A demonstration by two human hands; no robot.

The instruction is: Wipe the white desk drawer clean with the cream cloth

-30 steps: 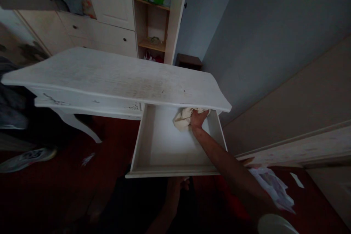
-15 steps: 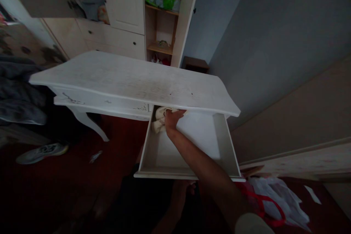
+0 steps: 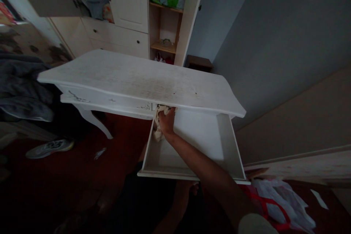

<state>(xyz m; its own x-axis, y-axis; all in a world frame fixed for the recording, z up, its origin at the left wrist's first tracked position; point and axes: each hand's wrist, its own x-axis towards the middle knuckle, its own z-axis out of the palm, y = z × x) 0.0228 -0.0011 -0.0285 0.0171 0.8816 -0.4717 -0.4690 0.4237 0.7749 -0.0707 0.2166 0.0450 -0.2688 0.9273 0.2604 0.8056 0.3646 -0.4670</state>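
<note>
Cream cloth [image 3: 157, 133] is bunched up in the far left corner of the open drawer [image 3: 197, 131], right against the left wall, and the right hand [image 3: 167, 120] is on it! Fingers clamped on the cloth, folds spilling out on the hand's left side and toward the near edge. The right forearm [image 3: 203, 164] cuts diagonally across, passing over the drawer's near edge right of the middle. Down low, the left hand [image 3: 193, 188] sits just below that near edge, dim and partly hidden; can't tell whether its fingers are apart or together.

Above it all, the white worktop [image 3: 123, 73]: the drawer juts out from under its near edge, toward the right end, and dark smudges spread across the middle of its surface. Off its left end, a heap of grey fabric [image 3: 24, 91]; lower down, a shoe [image 3: 51, 148] on the red floor [image 3: 126, 135]. Over at the right, a white plastic bag [image 3: 287, 204] beside a red strap [image 3: 274, 204].
</note>
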